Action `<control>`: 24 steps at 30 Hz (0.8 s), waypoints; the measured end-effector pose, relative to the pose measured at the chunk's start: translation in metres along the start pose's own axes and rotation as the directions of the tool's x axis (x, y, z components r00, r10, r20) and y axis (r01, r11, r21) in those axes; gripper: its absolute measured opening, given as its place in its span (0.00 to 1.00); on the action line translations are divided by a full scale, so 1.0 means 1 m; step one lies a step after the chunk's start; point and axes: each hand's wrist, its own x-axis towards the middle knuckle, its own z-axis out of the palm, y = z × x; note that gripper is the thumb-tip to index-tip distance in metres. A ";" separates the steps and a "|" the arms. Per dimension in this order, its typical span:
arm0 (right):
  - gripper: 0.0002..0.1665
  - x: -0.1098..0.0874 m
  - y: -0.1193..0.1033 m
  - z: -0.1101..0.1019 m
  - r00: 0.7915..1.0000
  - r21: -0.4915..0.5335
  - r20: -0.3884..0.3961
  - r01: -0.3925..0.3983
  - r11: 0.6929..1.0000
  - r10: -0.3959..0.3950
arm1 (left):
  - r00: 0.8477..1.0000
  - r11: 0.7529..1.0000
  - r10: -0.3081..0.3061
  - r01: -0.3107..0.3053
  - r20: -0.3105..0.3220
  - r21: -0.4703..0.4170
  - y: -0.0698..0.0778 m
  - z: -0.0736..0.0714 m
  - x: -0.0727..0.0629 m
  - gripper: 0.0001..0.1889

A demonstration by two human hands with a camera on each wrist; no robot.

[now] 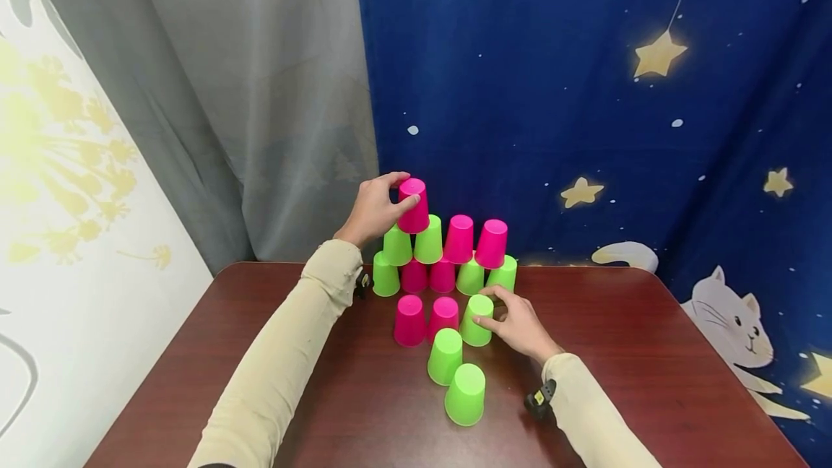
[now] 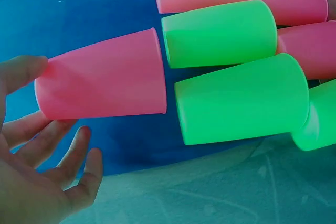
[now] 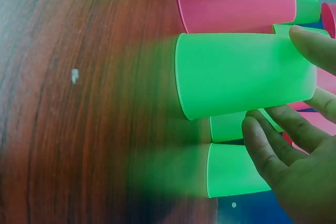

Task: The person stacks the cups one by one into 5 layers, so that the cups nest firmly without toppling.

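Near its closed end, my left hand [image 1: 375, 209] pinches an upside-down pink cup [image 1: 412, 215] between thumb and fingers. That cup is above the upper row of a cup stack, over its left end; the left wrist view shows a gap between its rim and the green cups [image 2: 239, 100] there. My right hand [image 1: 520, 325] grips a green cup [image 1: 478, 327], also mouth down, with the thumb on one side and fingertips on the other [image 3: 241, 74]. It is beside two pink cups [image 1: 410, 323] in front of the stack.
The stack's lower row holds green [image 1: 386, 276] and pink cups, and two pink cups [image 1: 459, 240] top its right half. Two green cups [image 1: 465, 397] stand nearest me on the brown table [image 1: 351, 410]. Behind hang a grey curtain [image 1: 273, 92] and a blue starry one [image 1: 520, 92].
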 end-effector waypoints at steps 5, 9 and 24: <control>0.24 0.000 0.000 -0.002 1.000 0.002 0.004 -0.003 1.000 0.003 | 1.000 1.000 -0.028 0.029 -0.004 0.005 -0.003 0.004 0.004 0.28; 0.25 -0.001 0.001 -0.003 1.000 -0.002 0.002 -0.010 1.000 0.010 | 0.999 0.999 -0.042 0.042 -0.003 -0.002 -0.007 0.005 0.007 0.28; 0.30 -0.004 -0.002 -0.002 0.999 0.034 -0.033 -0.014 0.999 0.015 | 0.997 0.998 -0.070 0.069 0.028 0.009 -0.008 0.005 0.010 0.29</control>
